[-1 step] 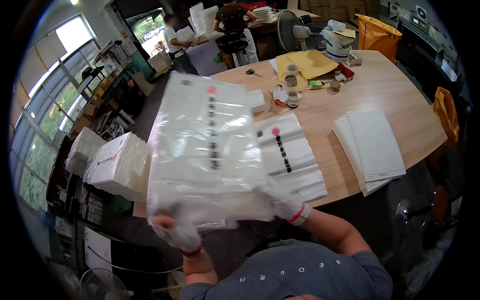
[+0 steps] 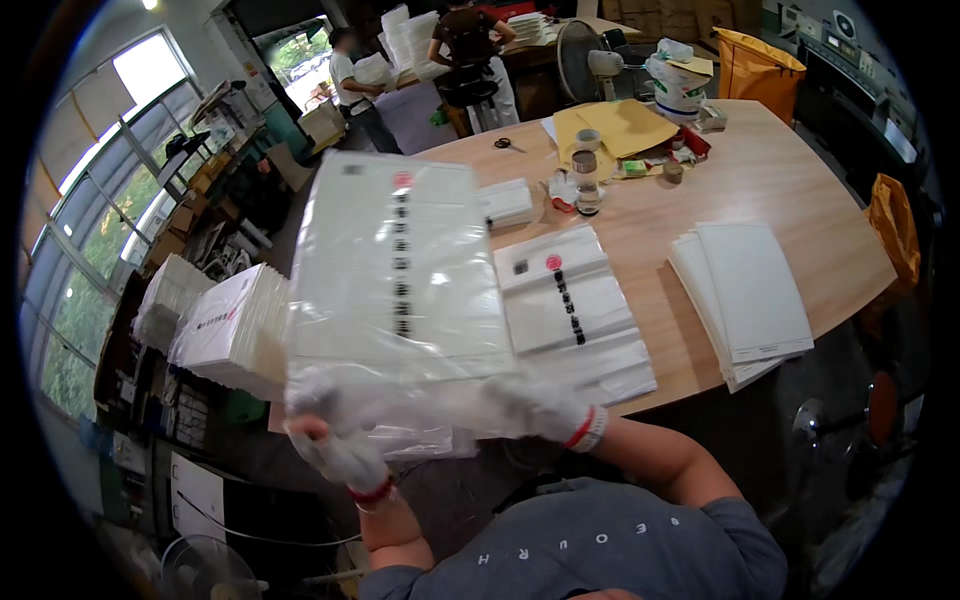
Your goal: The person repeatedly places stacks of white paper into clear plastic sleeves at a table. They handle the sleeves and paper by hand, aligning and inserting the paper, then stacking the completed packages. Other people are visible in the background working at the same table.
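A large clear plastic bag (image 2: 350, 255) with white sheets inside and dark print down its middle is held up over the table's left end. My left hand (image 2: 340, 455), in a white glove with a red cuff, grips its lower left corner. At the lower right, my right hand (image 2: 540, 408), gloved the same way, has its fingers closed on the plastic edge; they are blurred and partly hidden by the film. Beside the bag lies a stack of flat printed plastic bags (image 2: 605, 325).
White sheets (image 2: 755, 285) lie fanned on the right of the wooden table (image 2: 820, 195). A stack of filled bags (image 2: 235, 325) stands at left. Behind are a small white stack (image 2: 507, 203), a clear cylinder (image 2: 585, 185), scissors (image 2: 508, 145) and yellow envelopes (image 2: 625, 128). Two people work farther back.
The held plastic bag has shifted a little to the left, with both hands moving along. More of the small white stack and the flat bags shows beside it.
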Demonstrator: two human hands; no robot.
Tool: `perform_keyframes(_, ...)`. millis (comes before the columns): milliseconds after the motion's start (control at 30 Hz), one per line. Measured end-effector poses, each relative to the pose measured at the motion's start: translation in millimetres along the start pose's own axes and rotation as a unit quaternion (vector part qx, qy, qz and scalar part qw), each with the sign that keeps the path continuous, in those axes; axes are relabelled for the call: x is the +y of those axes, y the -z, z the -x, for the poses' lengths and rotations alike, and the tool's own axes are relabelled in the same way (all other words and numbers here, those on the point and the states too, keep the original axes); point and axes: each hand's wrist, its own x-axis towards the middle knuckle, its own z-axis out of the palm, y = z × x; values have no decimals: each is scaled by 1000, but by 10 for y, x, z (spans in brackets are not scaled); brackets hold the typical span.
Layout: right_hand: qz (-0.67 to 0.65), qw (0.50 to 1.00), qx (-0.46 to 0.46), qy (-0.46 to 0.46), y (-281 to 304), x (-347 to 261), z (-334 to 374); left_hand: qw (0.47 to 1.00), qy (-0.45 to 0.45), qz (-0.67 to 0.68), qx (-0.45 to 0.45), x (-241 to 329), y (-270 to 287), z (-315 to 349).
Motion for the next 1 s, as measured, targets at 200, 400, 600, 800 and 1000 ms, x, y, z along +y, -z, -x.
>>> perform_keyframes(200,195,971,-110,-78,-364,473,-284,983,166,5,73,-763,1046,-268)
perform_keyframes(400,302,936,76,-165,716,491,452,782,422,-440,-128,-1366,1160,1796)
perform_keyframes(600,225,929,271,-117,1438,546,1367,826,55,-227,-513,-1527,-791,2472)
perform_keyframes(800,155,943,289,-60,1647,499,1542,686,98,-282,-663,-2045,-1344,2360)
perform_keyframes(1000,-2,972,236,19,1856,367,656,657,95,-294,-688,-2083,-1439,2121)
